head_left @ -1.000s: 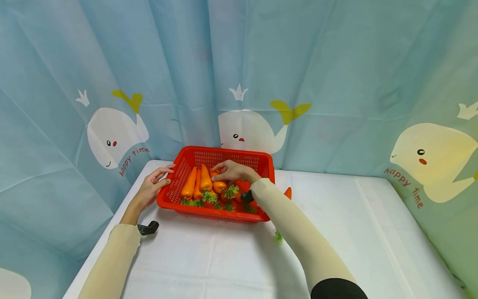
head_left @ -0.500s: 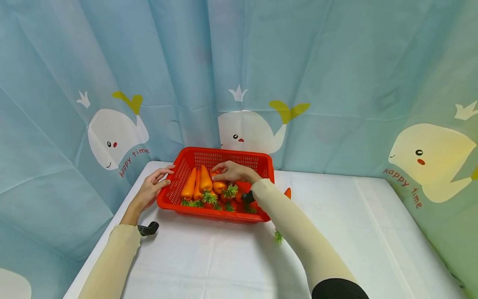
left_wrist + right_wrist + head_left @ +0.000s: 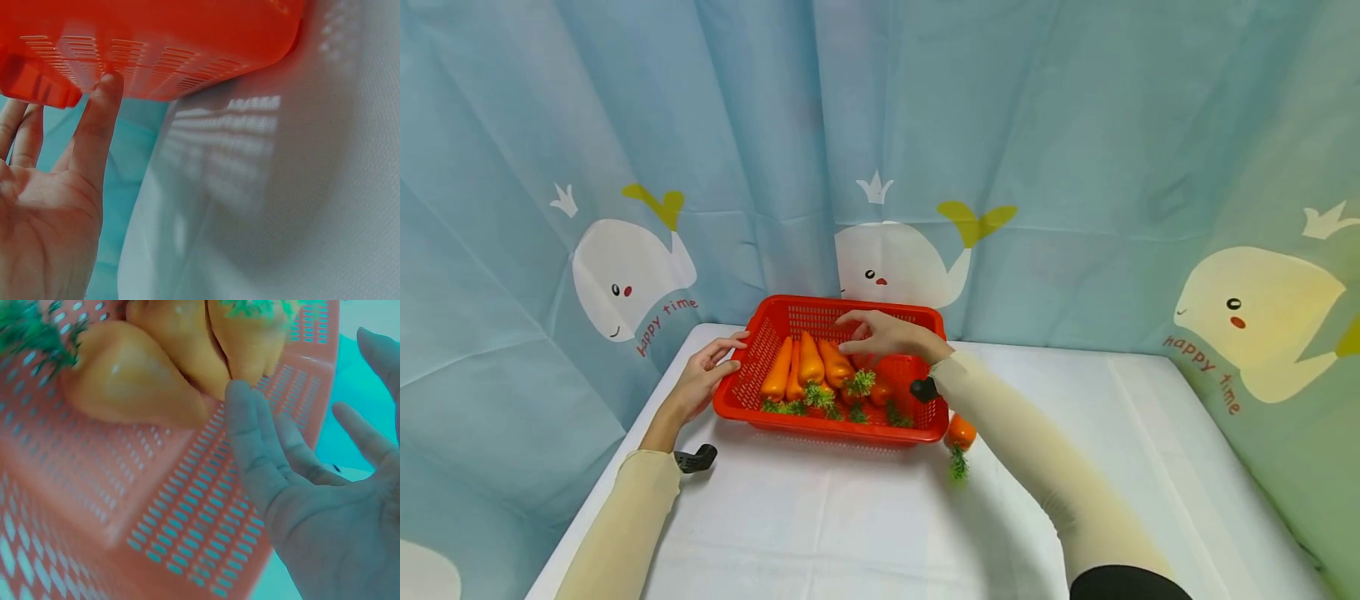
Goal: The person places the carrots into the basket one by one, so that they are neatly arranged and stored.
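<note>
A red slotted plastic basket point(image 3: 842, 433) stands on the white-covered table, tilted slightly in the head view. In its left half lie several toy-like orange carrots point(image 3: 810, 360) with green frilly tops, their tips pointing to the back. My left hand point(image 3: 702, 375) touches the basket's left rim, fingers extended; in the left wrist view one straight digit point(image 3: 100, 125) meets the outer wall. Above the basket's middle, my right hand point(image 3: 887, 333) hovers with relaxed, spread fingers and nothing between them. In the right wrist view its fingertips are close to the carrots' tips point(image 3: 200, 412).
Outside the basket's right wall another carrot point(image 3: 961, 432) lies on the table point(image 3: 880, 517), its upper part hidden by the right arm. Behind the table hangs a blue curtain point(image 3: 1075, 275) with printed whales. Each wrist carries a black camera mount point(image 3: 697, 459).
My right hand has come away from a carrot among those in the basket and moved right, fingers opening. That carrot now lies beside the others. The left hand stays at the rim.
</note>
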### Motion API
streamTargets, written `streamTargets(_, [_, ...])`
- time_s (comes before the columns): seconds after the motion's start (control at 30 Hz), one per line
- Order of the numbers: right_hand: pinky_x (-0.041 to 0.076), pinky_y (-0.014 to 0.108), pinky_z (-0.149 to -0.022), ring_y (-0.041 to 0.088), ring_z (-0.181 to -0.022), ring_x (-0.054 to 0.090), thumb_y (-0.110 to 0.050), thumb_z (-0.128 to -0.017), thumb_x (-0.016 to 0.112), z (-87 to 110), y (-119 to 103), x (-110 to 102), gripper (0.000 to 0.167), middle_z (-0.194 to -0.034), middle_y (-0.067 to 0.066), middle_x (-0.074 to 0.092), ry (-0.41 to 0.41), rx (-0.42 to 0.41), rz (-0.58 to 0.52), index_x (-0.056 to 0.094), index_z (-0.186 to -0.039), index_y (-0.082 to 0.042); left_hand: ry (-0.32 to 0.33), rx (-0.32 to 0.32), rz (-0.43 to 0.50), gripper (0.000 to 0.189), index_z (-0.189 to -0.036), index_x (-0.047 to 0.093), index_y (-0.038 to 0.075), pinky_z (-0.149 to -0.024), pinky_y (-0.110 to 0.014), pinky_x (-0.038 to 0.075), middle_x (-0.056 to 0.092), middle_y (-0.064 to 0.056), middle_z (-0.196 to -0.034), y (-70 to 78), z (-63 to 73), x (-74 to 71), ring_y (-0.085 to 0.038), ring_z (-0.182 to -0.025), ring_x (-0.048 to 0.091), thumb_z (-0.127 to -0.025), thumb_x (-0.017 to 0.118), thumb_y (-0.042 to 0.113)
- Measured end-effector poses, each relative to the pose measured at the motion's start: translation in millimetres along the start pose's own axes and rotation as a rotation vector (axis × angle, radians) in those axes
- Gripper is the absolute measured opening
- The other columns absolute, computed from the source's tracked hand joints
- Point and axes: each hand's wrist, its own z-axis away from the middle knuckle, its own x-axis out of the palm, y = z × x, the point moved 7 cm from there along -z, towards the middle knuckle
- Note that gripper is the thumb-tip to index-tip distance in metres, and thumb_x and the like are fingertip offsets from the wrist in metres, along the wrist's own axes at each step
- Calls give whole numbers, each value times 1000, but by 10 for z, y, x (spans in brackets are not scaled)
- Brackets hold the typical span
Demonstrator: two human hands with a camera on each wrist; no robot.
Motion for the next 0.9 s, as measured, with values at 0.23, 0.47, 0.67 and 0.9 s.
streamTargets(0.23, [59,53,-87,38,-99,69,-31,-99,70,319,-35,-192,65,-140,24,53,62,-64,39,41,-154,-11,-3,-1,10,25,-127,57,1,-93,-27,56,39,-6,-161,-4,9,-3,-14,-136,46,-103,59,7])
streamTargets(0.47, [61,48,-75,29,-76,69,-25,-99,71,663,26,-418,64,-137,29,53,166,-123,73,43,-154,-10,3,-7,-9,25,-127,56,2,-94,-27,56,40,-3,-160,-3,12,-10,-14,-138,43,-103,59,7])
streamTargets(0.67, [60,41,-72,33,-87,68,-19,-97,72,1019,90,-587,63,-133,29,53,254,-174,78,44,-153,-7,12,-11,-11,27,-129,54,-1,-94,-27,55,38,-7,-161,6,4,-12,-22,-142,40,-103,59,8])
streamTargets(0.9, [62,46,-72,39,-98,69,-15,-98,70,1463,309,-728,61,-136,28,52,301,-146,30,43,-153,-10,9,-12,-4,28,-129,53,-4,-93,-27,56,38,-9,-161,28,-1,0,-30,-147,32,-104,58,7])
